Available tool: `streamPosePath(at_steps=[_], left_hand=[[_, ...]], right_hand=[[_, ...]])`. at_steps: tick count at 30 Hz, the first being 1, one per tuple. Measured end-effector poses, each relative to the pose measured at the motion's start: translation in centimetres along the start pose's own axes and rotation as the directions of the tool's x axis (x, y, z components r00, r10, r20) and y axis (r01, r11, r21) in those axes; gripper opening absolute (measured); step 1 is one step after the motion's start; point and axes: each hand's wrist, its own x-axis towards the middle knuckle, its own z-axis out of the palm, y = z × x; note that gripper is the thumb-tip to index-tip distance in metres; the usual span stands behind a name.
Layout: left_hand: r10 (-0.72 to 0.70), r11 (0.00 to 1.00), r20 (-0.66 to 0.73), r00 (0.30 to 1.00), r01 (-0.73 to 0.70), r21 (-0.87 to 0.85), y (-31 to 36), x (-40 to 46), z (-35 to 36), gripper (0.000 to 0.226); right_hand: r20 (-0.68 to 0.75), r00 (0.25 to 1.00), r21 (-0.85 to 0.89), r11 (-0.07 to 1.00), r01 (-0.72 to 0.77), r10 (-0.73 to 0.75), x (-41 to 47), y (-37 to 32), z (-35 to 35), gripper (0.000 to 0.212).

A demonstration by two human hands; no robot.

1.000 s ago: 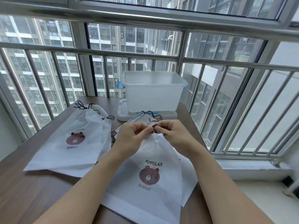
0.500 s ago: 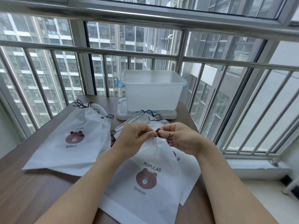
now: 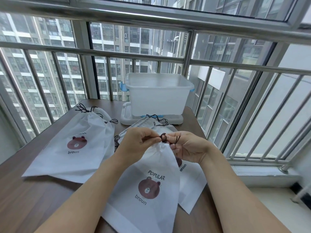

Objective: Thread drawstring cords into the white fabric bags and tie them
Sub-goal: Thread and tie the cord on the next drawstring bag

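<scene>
I'm working on the knot right now, both hands up at the gathered neck of the white bag (image 3: 149, 179), the one with the bear print lying in front of me on the table (image 3: 33, 195). My left hand (image 3: 136, 145) is pinching one bit of the dark cord (image 3: 162, 137) between thumb and fingertip, and my right hand (image 3: 188, 147) is curled around the other end, with a strand showing across its fingers. The little loop of cord is sitting right between them, at about 3 o'clock from my left hand and 9 o'clock from my right, touching both, so neither hand is really nearer. The bag's long axis is running from 12 to 6, neck at the top, bottom hem toward me. I'm guessing the next bit is pulling the two ends apart along the 9–3 line to snug it down, and it could slip if I let the loop go loose. Bags already corded are lying at 10 o'clock (image 3: 75, 148), and the plastic tub (image 3: 158, 96) is sitting at 12.
</scene>
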Motion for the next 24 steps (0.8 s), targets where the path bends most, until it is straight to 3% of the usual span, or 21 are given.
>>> streamPosePath(at_steps=[5, 9, 11, 15, 24], left_hand=[[0.032, 0.998, -0.014, 0.999, -0.031, 0.056, -0.3, 0.0, 0.1, 0.009], [0.133, 0.986, -0.011, 0.991, -0.131, 0.101, -0.2, 0.0, -0.2, 0.033], [0.235, 0.961, 0.018, 0.972, -0.235, 0.147, -0.1, 0.0, -0.2, 0.029], [0.290, 0.951, -0.027, 0.957, -0.285, 0.122, 0.1, 0.0, -0.2, 0.014], [0.265, 0.943, -0.052, 0.963, -0.247, 0.222, 0.1, 0.1, 0.2, 0.007]], right_hand=[[0.005, 1.000, 0.021, 1.000, -0.018, 0.018, 0.2, 0.2, 0.1, 0.016], [-0.003, 0.999, 0.008, 0.999, -0.053, 0.053, 0.6, 0.4, 0.2, 0.014], [-0.032, 0.997, 0.042, 0.997, -0.069, 0.070, 0.7, 0.4, 0.2, 0.016], [-0.054, 0.995, 0.114, 0.990, -0.083, 0.090, 1.0, 0.4, 0.0, 0.020], [-0.069, 0.996, 0.127, 0.991, -0.043, 0.053, 0.9, 0.5, 0.4, 0.015]])
